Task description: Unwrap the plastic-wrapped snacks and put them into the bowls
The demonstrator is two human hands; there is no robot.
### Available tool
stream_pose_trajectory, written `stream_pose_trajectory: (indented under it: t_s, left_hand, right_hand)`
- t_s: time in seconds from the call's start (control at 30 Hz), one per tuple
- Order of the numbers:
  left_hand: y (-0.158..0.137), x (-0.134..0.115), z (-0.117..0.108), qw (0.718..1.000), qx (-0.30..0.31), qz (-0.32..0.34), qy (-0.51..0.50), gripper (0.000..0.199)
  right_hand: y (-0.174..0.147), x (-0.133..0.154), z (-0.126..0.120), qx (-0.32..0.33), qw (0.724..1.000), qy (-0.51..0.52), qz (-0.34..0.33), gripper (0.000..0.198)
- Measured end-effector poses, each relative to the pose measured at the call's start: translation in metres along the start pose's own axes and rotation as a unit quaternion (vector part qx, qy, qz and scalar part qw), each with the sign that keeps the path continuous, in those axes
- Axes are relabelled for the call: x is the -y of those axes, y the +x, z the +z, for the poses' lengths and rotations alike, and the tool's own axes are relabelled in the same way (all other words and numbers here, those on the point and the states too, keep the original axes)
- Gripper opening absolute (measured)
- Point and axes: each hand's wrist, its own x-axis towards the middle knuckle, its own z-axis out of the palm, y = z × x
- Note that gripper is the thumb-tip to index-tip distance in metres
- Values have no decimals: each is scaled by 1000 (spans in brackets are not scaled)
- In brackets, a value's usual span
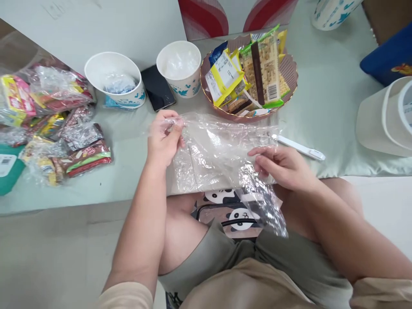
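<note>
A clear, crinkled plastic bag (pixel 212 150) stretches between my hands over the table's front edge. My left hand (pixel 165 137) pinches its upper left corner between thumb and fingers. At the other side my right hand (pixel 280 165) has its thumb and index finger closed on the plastic, near the bag's right edge. A loose part of the film hangs down below the right hand, over my lap. I cannot make out anything inside the bag. Just beyond it stands a scalloped brown bowl (pixel 289 92) full of wrapped snacks (pixel 260 68).
Two paper cups (pixel 128 96) (pixel 185 83) flank a dark phone (pixel 157 88). Bagged snacks (pixel 64 128) pile at left. A white plastic strip (pixel 302 148) lies beside my right hand, with a whitish bucket (pixel 373 120) further right. A panda-print bag (pixel 238 214) is below the table.
</note>
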Motion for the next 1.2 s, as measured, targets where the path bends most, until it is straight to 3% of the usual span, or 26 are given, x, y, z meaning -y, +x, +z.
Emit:
stream_pose_trajectory:
  t_s: [0.1, 0.23, 0.37, 0.47, 0.57, 0.63, 0.83, 1.07, 1.13, 1.2]
  left_hand:
    - [-1, 0, -6, 999, 10, 25, 35, 30]
    - [-4, -6, -12, 1000, 11, 12, 20, 37]
    - [-5, -11, -14, 988, 72, -118, -61, 62]
    - [-4, -10, -12, 981, 79, -176, -30, 50]
    - [-3, -9, -10, 985, 69, -154, -30, 43]
    - [-2, -8, -9, 986, 70, -147, -19, 38]
    - [-2, -10, -14, 986, 66, -149, 19, 25]
    - [0, -19, -20, 979, 45, -179, -85, 23]
    - [1, -18, -21, 976, 27, -197, -88, 17]
    - [3, -15, -22, 974, 26, -210, -84, 13]
  right_hand:
    - [2, -4, -2, -130, 983, -106, -81, 15]
    - [8, -12, -6, -232, 962, -82, -119, 24]
    - [15, -19, -10, -303, 937, -52, -165, 20]
    - [19, -19, -13, -290, 943, 22, -159, 18]
    - [20, -16, -14, -178, 980, 55, -64, 14]
    - [20, -14, -13, -146, 988, 44, -20, 15]
    - [20, -15, -11, -259, 964, 37, -40, 13]
    - [14, -16, -14, -280, 920, 66, -265, 5]
    - [14, -15, -14, -295, 922, 42, -246, 12]
    - [16, -15, -15, -314, 933, 17, -176, 18]
